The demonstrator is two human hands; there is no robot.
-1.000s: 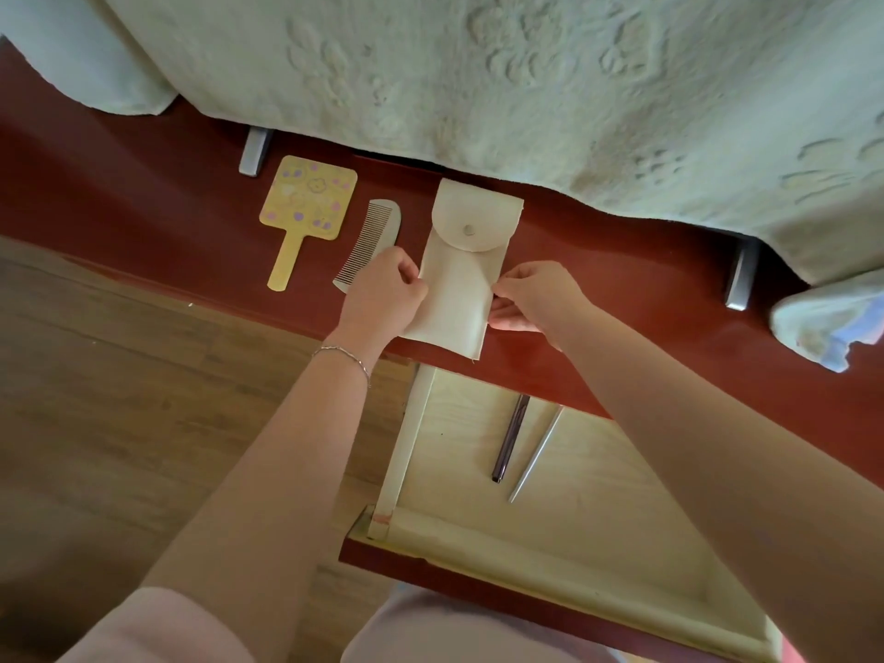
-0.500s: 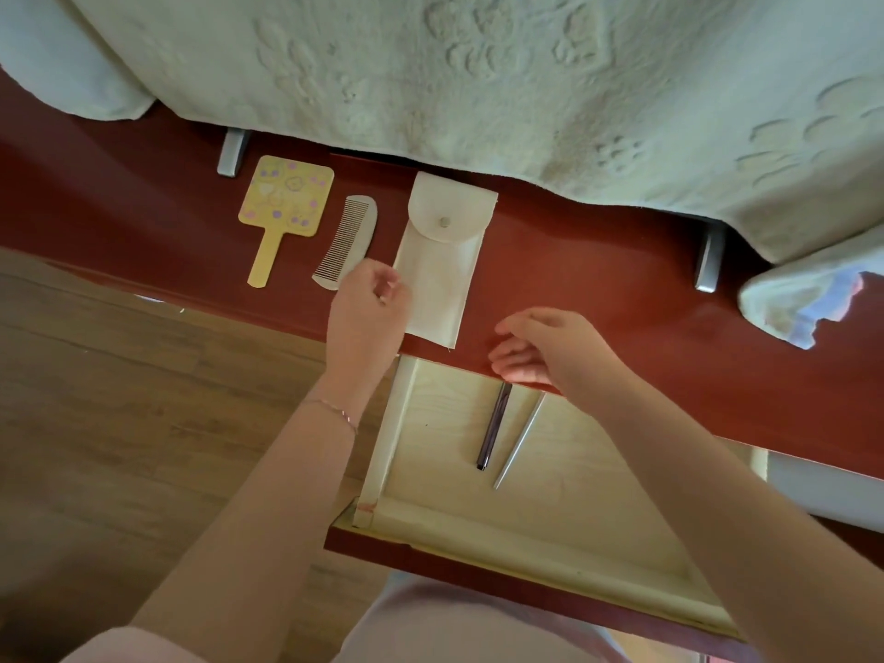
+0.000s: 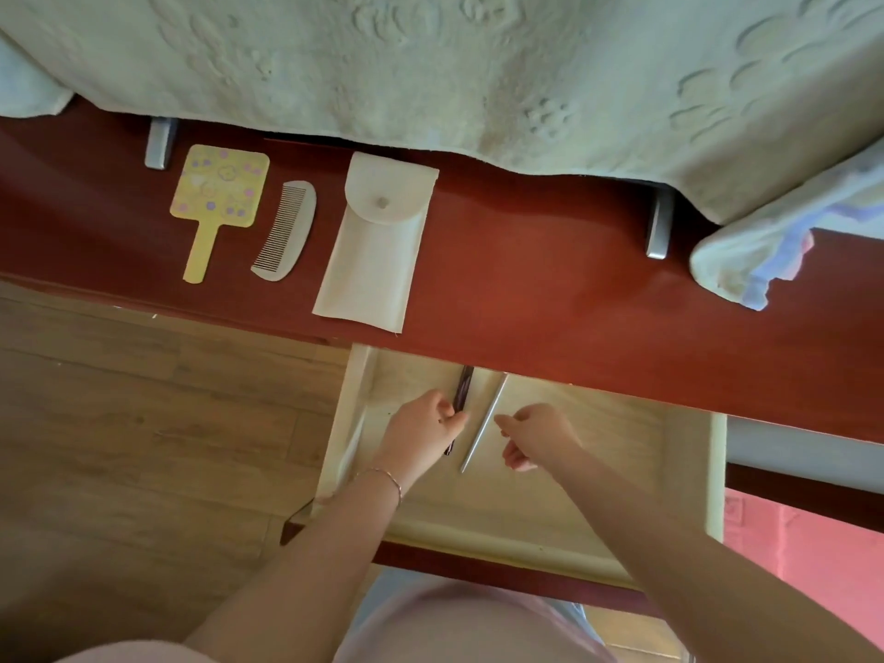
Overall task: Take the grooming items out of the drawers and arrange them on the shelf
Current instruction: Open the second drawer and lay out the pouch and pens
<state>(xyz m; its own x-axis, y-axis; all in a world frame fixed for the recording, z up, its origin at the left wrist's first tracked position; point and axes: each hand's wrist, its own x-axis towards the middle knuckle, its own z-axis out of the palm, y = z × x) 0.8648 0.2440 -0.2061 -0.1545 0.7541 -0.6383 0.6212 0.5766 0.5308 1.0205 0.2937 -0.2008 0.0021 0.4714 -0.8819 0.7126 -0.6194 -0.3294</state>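
On the dark red shelf [image 3: 550, 299] lie a yellow hand mirror [image 3: 220, 193], a pale comb [image 3: 287, 232] and a cream snap pouch [image 3: 373, 251], side by side. Below the shelf a light wooden drawer [image 3: 598, 476] stands open. Inside it lie a dark slim tool [image 3: 464, 385] and a thin silver rod [image 3: 485, 423], close together. My left hand [image 3: 421, 437] pinches the dark tool at its middle. My right hand [image 3: 535, 440] hovers just right of the silver rod with its fingers loosely curled, holding nothing.
A pale green embossed blanket [image 3: 430, 64] hangs over the back of the shelf, with a folded corner [image 3: 765, 251] at the right. Two grey metal brackets [image 3: 160, 141] [image 3: 660, 227] stand on the shelf. Wooden floor [image 3: 143, 423] lies to the left.
Both hands left the pouch on the shelf and dropped into the drawer. My left hand has closed on the dark tool; my right hand has come beside the silver rod.
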